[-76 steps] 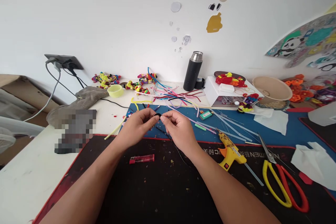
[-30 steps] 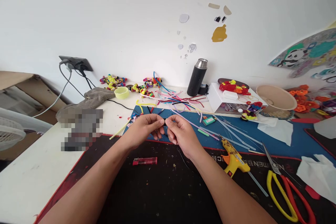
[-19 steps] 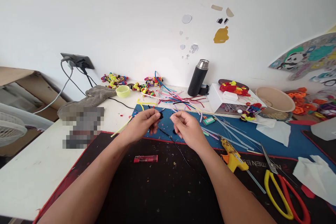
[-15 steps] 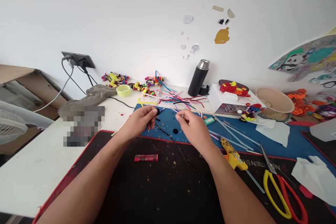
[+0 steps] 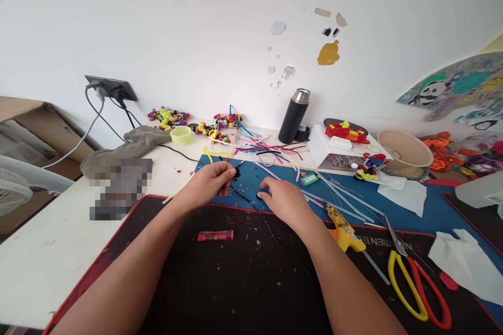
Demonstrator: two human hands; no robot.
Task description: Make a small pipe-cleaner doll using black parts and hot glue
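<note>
Carefully, over the blue mat (image 5: 247,180), my left hand (image 5: 212,182) pinches one disc (image 5: 237,172); my half-open right hand (image 5: 285,204), hold unclear, should rim-grip another disc (image 5: 258,196).

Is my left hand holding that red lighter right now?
No, the red lighter lies on the black mat, while your left hand pinches a small black piece.
</note>
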